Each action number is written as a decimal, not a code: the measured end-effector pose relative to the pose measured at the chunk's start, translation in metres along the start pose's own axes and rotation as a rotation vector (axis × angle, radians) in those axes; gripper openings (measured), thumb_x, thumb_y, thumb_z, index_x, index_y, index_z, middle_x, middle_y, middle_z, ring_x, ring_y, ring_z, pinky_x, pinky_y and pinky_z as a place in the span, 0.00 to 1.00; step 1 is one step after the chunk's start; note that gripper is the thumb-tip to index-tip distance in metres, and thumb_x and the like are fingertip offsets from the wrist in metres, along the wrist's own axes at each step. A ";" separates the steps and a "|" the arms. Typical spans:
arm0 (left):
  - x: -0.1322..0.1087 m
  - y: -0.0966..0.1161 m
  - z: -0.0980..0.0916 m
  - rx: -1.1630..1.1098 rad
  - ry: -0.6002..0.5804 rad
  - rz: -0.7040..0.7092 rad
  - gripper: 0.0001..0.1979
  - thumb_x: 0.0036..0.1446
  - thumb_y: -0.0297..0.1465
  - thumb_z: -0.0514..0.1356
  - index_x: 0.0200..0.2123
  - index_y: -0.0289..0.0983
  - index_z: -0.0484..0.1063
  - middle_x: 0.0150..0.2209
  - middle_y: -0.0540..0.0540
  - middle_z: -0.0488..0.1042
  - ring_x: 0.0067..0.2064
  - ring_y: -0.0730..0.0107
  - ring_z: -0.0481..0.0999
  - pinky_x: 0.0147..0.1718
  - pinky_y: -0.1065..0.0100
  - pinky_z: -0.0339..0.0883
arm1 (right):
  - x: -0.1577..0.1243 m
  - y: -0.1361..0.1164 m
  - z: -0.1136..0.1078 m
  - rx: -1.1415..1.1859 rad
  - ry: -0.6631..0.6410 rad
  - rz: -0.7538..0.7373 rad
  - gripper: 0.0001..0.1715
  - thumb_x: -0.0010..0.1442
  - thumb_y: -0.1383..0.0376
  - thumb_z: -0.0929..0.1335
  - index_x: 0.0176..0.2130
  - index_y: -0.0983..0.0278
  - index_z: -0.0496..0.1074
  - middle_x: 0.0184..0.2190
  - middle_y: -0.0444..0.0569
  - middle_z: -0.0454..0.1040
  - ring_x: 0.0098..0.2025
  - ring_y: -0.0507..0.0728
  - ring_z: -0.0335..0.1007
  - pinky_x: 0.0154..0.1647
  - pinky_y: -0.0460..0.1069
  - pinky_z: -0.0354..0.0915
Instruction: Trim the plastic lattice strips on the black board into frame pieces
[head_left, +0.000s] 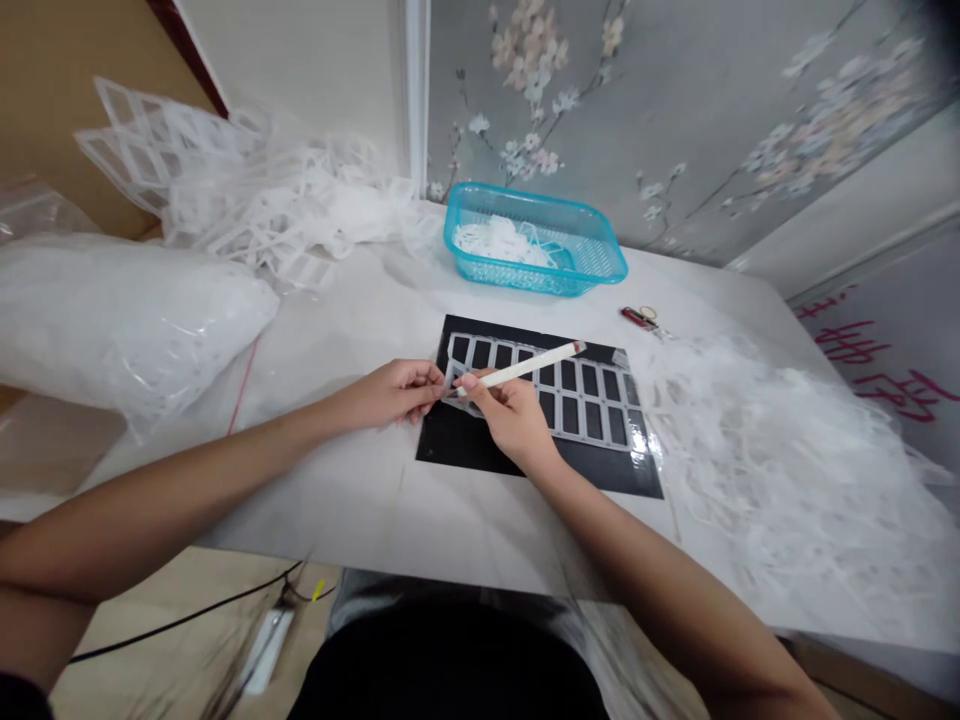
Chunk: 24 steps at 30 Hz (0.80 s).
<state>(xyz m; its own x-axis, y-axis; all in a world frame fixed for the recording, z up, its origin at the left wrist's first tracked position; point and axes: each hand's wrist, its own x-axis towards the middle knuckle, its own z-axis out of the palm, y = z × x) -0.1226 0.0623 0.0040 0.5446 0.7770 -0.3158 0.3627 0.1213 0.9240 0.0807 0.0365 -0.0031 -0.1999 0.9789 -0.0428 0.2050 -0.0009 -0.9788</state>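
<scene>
My right hand (517, 412) is closed round a slim white pen-like tool (534, 364). The tool slants down to the left, its dark tip close to my left fingertips. Beneath it lies a pale frame sheet (581, 438) with rows of rectangular openings, set on a black mat (469, 452). My left hand (397, 393) is at the left end of that sheet, fingers curled and pinched together. Whatever sits between those fingertips is too small to make out. Part of the sheet is hidden behind my right hand.
Behind the mat stands a blue basket (525, 278) with white pieces inside. Thin white frames (262, 190) are heaped at back left, above a stuffed clear bag (120, 320). Another translucent heap (787, 470) covers the right side. A red-handled small tool (637, 318) lies beyond the mat.
</scene>
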 end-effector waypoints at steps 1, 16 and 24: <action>0.000 0.000 0.000 0.000 0.000 0.002 0.12 0.63 0.40 0.57 0.36 0.37 0.66 0.25 0.53 0.68 0.23 0.76 0.70 0.20 0.76 0.60 | 0.000 0.000 0.000 0.000 0.005 -0.004 0.22 0.61 0.48 0.67 0.34 0.65 0.75 0.21 0.43 0.69 0.22 0.49 0.57 0.24 0.47 0.50; 0.000 -0.001 -0.002 -0.012 -0.017 0.013 0.11 0.62 0.39 0.57 0.36 0.36 0.67 0.23 0.53 0.68 0.24 0.75 0.70 0.21 0.76 0.59 | 0.000 0.001 0.003 -0.259 0.060 -0.270 0.14 0.65 0.56 0.67 0.35 0.59 0.79 0.37 0.49 0.81 0.47 0.61 0.71 0.50 0.55 0.65; 0.003 -0.003 -0.004 0.017 -0.018 -0.003 0.10 0.61 0.38 0.58 0.37 0.36 0.68 0.21 0.54 0.67 0.21 0.76 0.67 0.20 0.75 0.61 | 0.000 0.000 0.006 -0.249 0.085 -0.184 0.16 0.64 0.54 0.67 0.36 0.61 0.78 0.34 0.49 0.79 0.36 0.58 0.73 0.40 0.52 0.66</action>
<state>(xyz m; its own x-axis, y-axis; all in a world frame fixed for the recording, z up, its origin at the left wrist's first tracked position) -0.1254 0.0664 0.0012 0.5567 0.7654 -0.3230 0.3776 0.1132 0.9190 0.0752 0.0351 -0.0037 -0.1768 0.9716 0.1571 0.4028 0.2171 -0.8892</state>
